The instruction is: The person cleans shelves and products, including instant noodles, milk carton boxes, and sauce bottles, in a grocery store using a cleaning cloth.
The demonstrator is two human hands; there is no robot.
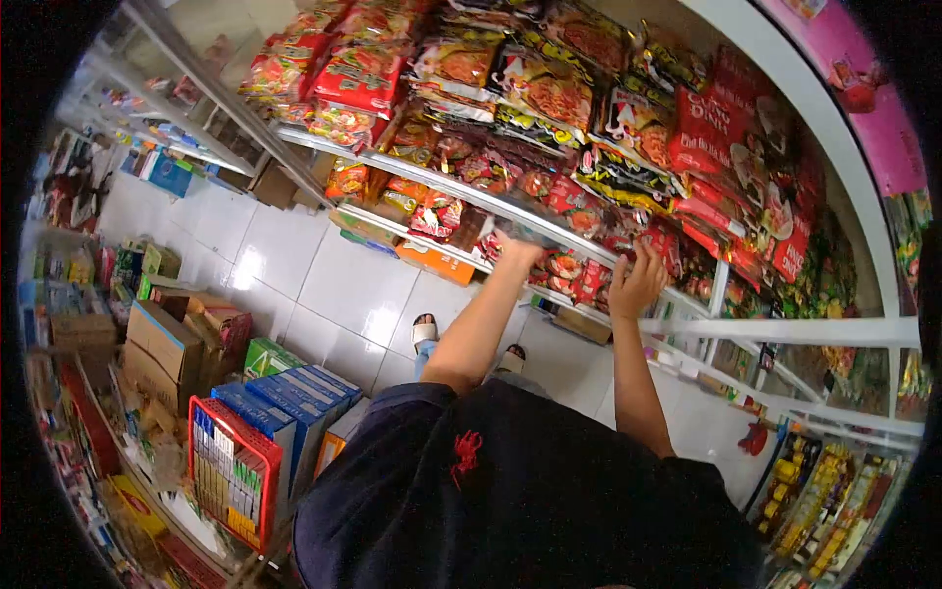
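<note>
"Where are the red packets (562, 265)?"

"Between the two hands, on the lower shelf (404, 232); the left hand (520, 253) reaches in on one side of them, and the right hand (640, 285) is at the rail (461, 187) of the upper shelf on the other."

"And the grip?"

"The right fingers are bent and slightly apart, but I cannot tell whether they close on anything; nor can I tell for the left, wide or narrow."

"What lies around them?"

"Beyond the hands, stacked noodle packets (545, 83) crowd the upper shelf; nearer the body, below the hands, there is a pale, shiny tiled floor (285, 250), with sandals (425, 332) on the feet; left of the left arm stand blue boxes (294, 393), a red basket (268, 491) and cardboard boxes (155, 355)."

"What is hard to see?"

"The left fingertips, blurred and partly hidden at the rail; the rail also cuts across the red packets, and the dark shirt (589, 501) covers much of the floor."

"Which way do they point?"

"Their printed faces show upward; their row runs along the shelf, from the left hand toward the right; each packet's own long axis is unclear."
</note>
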